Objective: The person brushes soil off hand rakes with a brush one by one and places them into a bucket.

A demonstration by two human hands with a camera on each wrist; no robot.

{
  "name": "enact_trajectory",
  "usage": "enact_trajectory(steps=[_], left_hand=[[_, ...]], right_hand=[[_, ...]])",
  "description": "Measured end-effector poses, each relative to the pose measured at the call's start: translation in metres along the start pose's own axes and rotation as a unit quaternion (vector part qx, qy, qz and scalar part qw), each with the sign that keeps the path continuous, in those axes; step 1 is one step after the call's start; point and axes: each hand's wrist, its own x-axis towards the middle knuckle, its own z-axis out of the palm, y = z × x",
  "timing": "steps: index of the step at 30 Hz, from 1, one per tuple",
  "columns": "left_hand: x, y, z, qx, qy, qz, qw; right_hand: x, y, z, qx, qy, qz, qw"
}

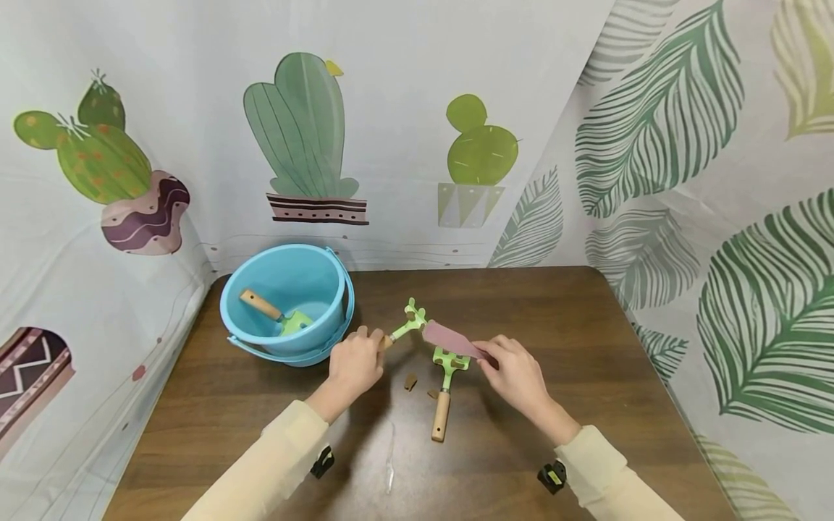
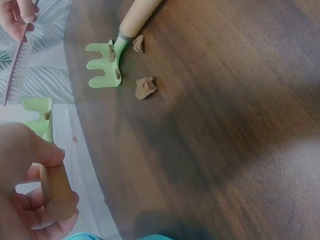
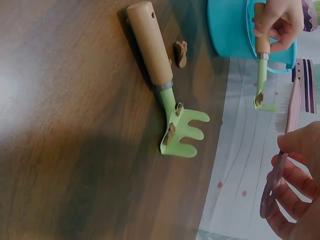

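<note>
My left hand (image 1: 357, 362) grips the wooden handle of a small green hand rake (image 1: 409, 325), which has brown clay-like bits stuck on it. The right hand (image 1: 517, 373) holds a pink brush (image 3: 294, 102) with pale bristles by its handle. In the head view the brush head comes right up to the held rake's tines. A second green hand rake (image 1: 446, 383) lies on the table below the brush, its wooden handle toward me. Brown bits (image 3: 171, 132) cling to its head too. Next to it lie a brown clump (image 2: 146, 88) and a smaller piece (image 2: 138, 43).
A blue bucket (image 1: 287, 257) stands at the back left of the brown table (image 1: 541, 311). Inside it leans another green tool with a wooden handle (image 1: 260, 304). Behind the table hangs a cloth (image 1: 404, 145) printed with cacti and leaves.
</note>
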Motion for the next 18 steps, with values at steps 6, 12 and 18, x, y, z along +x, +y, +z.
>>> enact_trajectory(steps=[6,12,18], left_hand=[[-0.002,0.000,-0.003,-0.012,0.014,-0.006,0.9998],[-0.007,0.000,-0.001,-0.020,0.038,-0.004,0.9991],[-0.012,0.001,-0.002,-0.023,0.052,-0.004,0.9984]], right_hand=[[0.004,-0.007,0.004,0.008,-0.005,-0.004,1.000],[0.007,-0.014,0.009,0.003,-0.001,-0.013,1.000],[0.010,-0.022,0.011,-0.004,-0.002,-0.013,1.000]])
